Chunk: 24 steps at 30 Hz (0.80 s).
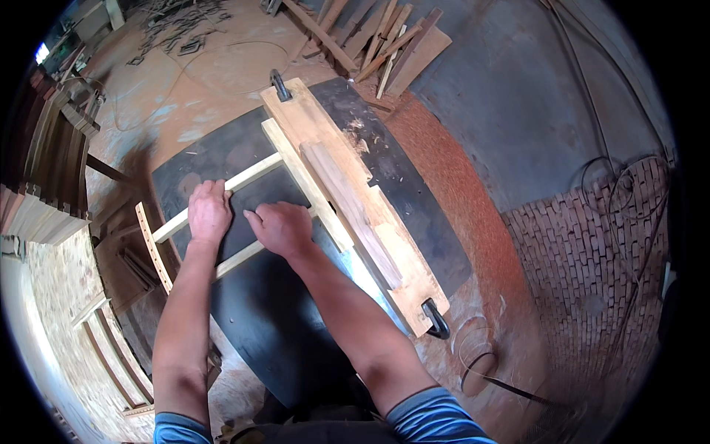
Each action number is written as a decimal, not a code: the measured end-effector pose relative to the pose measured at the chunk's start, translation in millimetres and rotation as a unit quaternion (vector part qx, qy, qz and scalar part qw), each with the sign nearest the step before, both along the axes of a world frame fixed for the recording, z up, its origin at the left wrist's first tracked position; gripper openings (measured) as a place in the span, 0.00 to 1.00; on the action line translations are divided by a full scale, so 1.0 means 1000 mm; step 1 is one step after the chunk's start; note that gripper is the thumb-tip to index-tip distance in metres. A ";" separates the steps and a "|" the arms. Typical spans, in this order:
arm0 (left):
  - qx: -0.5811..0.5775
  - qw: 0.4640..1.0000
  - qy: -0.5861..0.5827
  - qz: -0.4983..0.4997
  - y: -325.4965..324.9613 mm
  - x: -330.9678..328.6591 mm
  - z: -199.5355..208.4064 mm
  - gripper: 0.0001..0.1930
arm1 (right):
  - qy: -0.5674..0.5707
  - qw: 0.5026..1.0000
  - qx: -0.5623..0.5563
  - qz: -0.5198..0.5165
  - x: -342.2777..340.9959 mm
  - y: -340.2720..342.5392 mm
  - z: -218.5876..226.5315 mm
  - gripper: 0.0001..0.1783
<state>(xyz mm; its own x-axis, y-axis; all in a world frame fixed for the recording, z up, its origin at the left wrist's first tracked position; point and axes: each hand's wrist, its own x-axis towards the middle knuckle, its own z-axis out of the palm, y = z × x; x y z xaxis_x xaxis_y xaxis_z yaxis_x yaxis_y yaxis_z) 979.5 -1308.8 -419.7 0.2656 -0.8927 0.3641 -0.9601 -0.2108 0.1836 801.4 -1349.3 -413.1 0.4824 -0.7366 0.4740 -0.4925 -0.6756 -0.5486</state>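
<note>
A pale, ladder-like wooden frame [308, 185] is lying just left of the clamped board [333, 152]. Your left hand [209, 211], farther from that board, is gripping the far rail [255, 172]. Your right hand [282, 228], nearer it, is curling over the near rail [240, 258], thumb jutting; its fingertips are hiding, so I can't tell whether it's grasping.

gap btwn rails [252, 173], clamped board [303, 118] blocking R side

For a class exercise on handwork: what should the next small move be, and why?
Perhaps press the frame squarely against the clamped board: its side bar lies alongside that board, and left hand and right hand are each on a rail.
</note>
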 end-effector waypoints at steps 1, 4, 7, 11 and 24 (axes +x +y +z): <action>0.001 1.000 0.000 0.001 -0.002 0.001 0.000 0.07 | 0.000 1.000 0.000 -0.001 0.002 -0.001 0.001 0.21; -0.002 1.000 -0.002 0.002 -0.008 0.007 0.000 0.07 | 0.003 1.000 -0.002 -0.005 0.008 -0.007 0.002 0.21; -0.006 1.000 -0.006 0.001 -0.014 0.015 0.000 0.06 | 0.003 1.000 -0.002 -0.006 0.016 -0.013 0.002 0.21; 0.004 1.000 -0.015 0.003 -0.023 0.024 0.001 0.06 | 0.019 1.000 0.019 -0.002 0.025 -0.020 0.001 0.20; -0.001 1.000 -0.014 -0.001 -0.043 0.049 0.000 0.05 | 0.011 1.000 0.018 -0.011 0.051 -0.042 -0.002 0.21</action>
<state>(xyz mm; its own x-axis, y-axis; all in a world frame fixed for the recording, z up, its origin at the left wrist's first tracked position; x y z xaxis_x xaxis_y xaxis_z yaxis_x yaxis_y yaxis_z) 1028.0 -1352.1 -419.9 0.2532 -0.8929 0.3723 -0.9653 -0.2080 0.1577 852.5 -1391.2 -414.6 0.4760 -0.7636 0.4363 -0.5199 -0.6445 -0.5607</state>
